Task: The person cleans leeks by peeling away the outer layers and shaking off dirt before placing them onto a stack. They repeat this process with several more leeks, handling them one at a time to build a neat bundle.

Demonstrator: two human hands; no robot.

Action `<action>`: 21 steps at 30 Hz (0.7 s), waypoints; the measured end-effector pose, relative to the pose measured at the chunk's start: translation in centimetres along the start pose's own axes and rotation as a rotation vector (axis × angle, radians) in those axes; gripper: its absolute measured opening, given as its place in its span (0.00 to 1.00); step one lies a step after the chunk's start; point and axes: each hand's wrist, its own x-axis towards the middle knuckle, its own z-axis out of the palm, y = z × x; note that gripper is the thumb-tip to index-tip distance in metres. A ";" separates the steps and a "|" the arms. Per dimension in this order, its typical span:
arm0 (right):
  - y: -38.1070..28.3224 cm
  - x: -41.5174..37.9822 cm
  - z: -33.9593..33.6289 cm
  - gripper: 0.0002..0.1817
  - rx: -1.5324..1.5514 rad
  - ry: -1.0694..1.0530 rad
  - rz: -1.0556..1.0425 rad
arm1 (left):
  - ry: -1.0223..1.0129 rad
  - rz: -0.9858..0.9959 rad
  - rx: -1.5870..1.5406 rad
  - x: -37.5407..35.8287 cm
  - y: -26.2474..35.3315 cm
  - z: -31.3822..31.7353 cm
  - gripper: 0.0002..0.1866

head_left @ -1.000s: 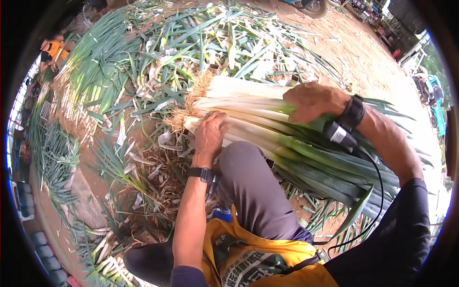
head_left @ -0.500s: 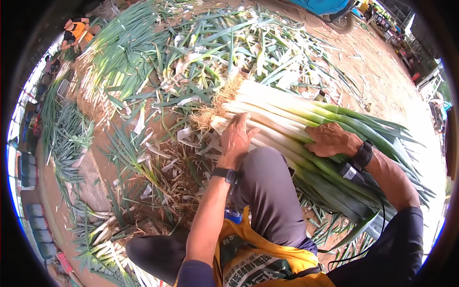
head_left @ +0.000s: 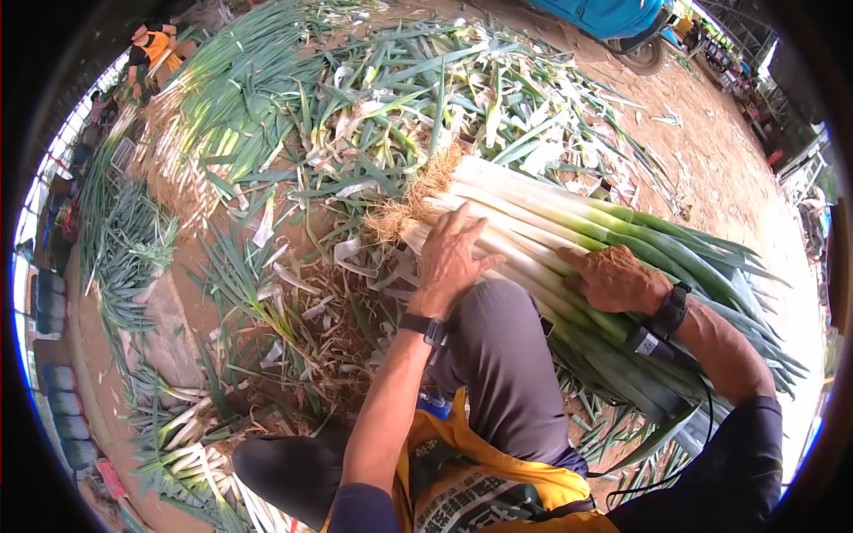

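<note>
A: What are the hands on?

B: Both are on the leeks, a thick bundle lying across the person's knee, roots to the left, green tops running off to the right.

A: And the left hand?

B: It lies flat on the white stalks near the root end, fingers spread and open, pressing down rather than gripping. A watch sits on that wrist.

A: The right hand?

B: Farther along, where white turns to green. It rests palm down on top of the bundle with the fingers loosely curled over the stalks; it is not closed around any one stalk. There is a black band on its wrist, and a cable runs back from a small unit just beside it.

A: What lies around?

B: Dirt ground strewn with trimmings, green leaves and pale peelings, thickest beyond the root end. More leeks lie in a pile at lower left. A yellow apron covers the person's lap. At upper left, well apart, another person in orange is bent low by long rows of green.
</note>
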 end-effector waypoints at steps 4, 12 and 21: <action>0.0 -0.3 0.9 0.42 0.029 0.106 -0.072 | -0.064 0.122 -0.060 0.8 -1.4 2.4 0.47; -2.2 -5.5 0.3 0.45 -0.081 0.332 -0.078 | -0.091 0.035 -0.138 0.6 -1.3 2.2 0.44; 1.7 -5.0 2.1 0.31 -0.113 0.346 -0.239 | -0.113 0.030 -0.152 0.7 -0.8 2.0 0.38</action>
